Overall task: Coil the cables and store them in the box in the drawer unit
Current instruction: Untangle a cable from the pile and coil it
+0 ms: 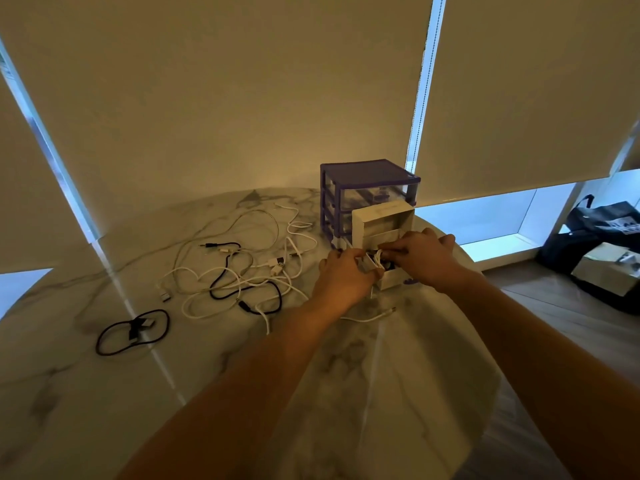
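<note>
Both hands: left hand (341, 277), right hand (424, 256) pinch a white cable (375, 259) | box (393, 278): maybe holds cables | loose cables (239, 271): table (86, 393) middle

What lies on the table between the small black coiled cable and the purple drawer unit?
In the head view, a loose tangle of white and black cables lies between the black coiled cable and the drawer unit.

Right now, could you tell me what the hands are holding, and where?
Both hands pinch a coiled white cable at its loops, over the open box.
</note>
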